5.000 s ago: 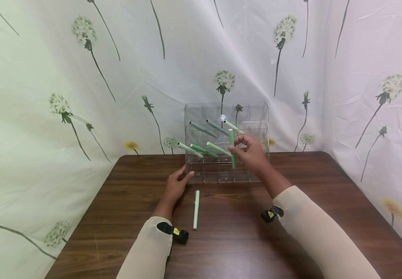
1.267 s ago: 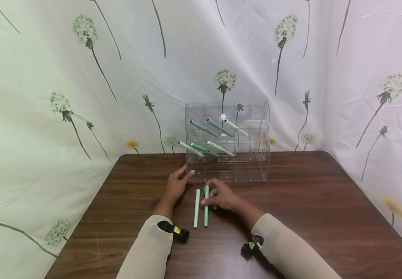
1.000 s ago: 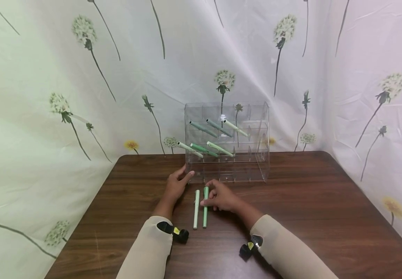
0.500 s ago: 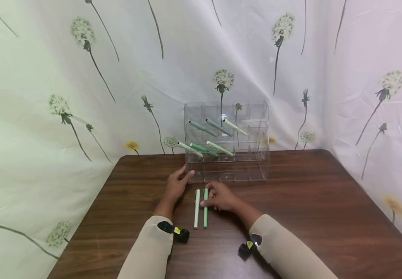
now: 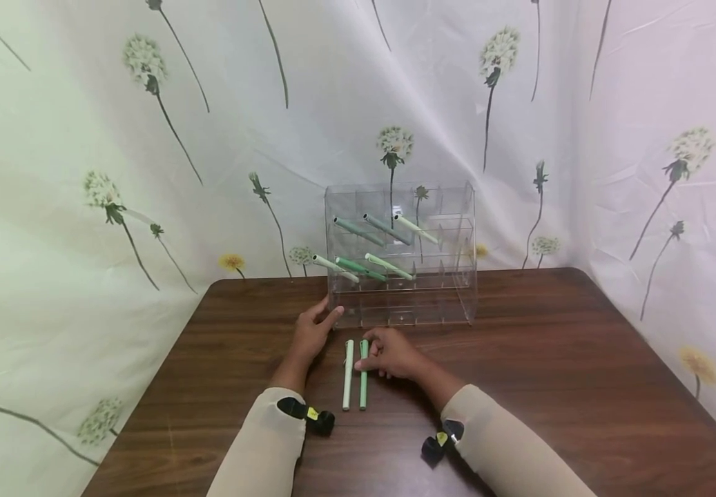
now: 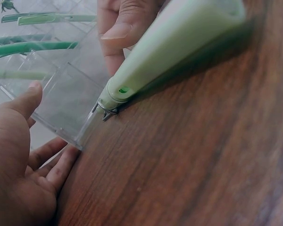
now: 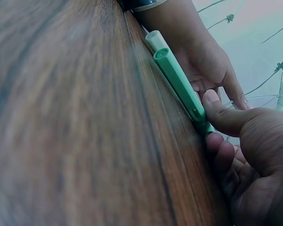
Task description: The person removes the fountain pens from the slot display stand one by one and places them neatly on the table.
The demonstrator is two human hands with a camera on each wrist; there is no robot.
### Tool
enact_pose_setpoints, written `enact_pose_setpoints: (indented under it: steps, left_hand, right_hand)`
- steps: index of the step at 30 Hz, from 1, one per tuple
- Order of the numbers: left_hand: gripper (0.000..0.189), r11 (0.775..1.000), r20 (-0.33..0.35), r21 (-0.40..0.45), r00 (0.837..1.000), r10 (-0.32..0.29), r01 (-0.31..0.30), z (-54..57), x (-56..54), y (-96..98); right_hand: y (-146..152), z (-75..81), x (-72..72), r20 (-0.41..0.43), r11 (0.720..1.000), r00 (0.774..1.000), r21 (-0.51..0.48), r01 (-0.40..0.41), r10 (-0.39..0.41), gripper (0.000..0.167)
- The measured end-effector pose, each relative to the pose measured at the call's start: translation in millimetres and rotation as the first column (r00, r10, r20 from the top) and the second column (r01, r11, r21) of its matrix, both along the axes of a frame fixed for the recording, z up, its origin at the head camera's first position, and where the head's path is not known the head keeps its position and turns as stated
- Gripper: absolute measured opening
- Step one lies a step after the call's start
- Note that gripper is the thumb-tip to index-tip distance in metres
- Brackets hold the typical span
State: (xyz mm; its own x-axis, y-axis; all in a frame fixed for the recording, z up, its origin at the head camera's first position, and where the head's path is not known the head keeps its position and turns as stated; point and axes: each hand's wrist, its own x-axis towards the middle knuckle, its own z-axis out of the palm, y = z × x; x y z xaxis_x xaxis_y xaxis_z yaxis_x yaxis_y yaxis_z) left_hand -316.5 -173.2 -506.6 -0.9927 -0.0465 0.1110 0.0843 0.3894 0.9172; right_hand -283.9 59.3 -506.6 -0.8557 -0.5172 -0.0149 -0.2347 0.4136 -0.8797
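On the table lie two pens side by side, a pale green one (image 5: pixel 348 376) on the left and a mid-green pen (image 5: pixel 363 393) on the right. My right hand (image 5: pixel 391 353) pinches the mid-green pen near its clip end, thumb on one side and fingers on the other. In the right wrist view the thumb and curled fingers meet at that green pen (image 7: pixel 179 84). My left hand (image 5: pixel 312 333) grips the lower left edge of a clear acrylic pen rack (image 5: pixel 438 314), thumb in front and fingers at its side, as the left wrist view of that hand (image 6: pixel 19 155) shows.
Several green pens slant in the rack: three in an upper row, including a pale one (image 5: pixel 416 228), and three below, including a bright green one (image 5: pixel 360 268). The dark wooden table (image 5: pixel 550 386) ends against a flower-printed cloth (image 5: pixel 258 103) behind the rack.
From holding the mid-green pen upright before the rack, my right hand has brought it down beside the pale pen. Lately it has shifted slightly nearer to me. My left hand stays on the rack.
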Motion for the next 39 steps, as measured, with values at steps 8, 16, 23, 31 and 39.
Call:
enact_pose_setpoints:
  steps: [8,16,23,31,39]
  left_hand:
    - [0.067,1.0,-0.003,0.001,1.0,-0.004,0.004,1.2,0.6,-1.2]
    - [0.066,1.0,0.0,-0.009,1.0,-0.005,0.005,-0.4,-0.3,-0.8]
    - [0.065,1.0,-0.005,-0.001,1.0,-0.008,0.008,-0.8,0.6,0.1]
    - [0.07,1.0,-0.023,0.019,1.0,-0.017,0.017,-3.2,-0.1,-0.1]
    - [0.071,0.998,-0.034,0.052,0.999,-0.038,0.04,-6.7,0.2,-2.8]
  right_hand:
    - [-2.0,0.8,0.9,-0.003,1.0,1.0,-0.016,0.006,-0.006,0.073]
    - [-0.9,0.7,2.3,-0.001,1.0,1.0,-0.015,0.018,-0.018,0.074]
    - [-0.3,-1.0,1.9,0.001,1.0,1.0,-0.021,0.018,-0.018,0.073]
    - [1.1,1.0,2.8,0.006,1.0,1.0,-0.021,0.009,-0.009,0.072]
    - [4.4,11.2,5.5,0.106,0.996,0.994,-0.091,-0.008,0.018,0.076]
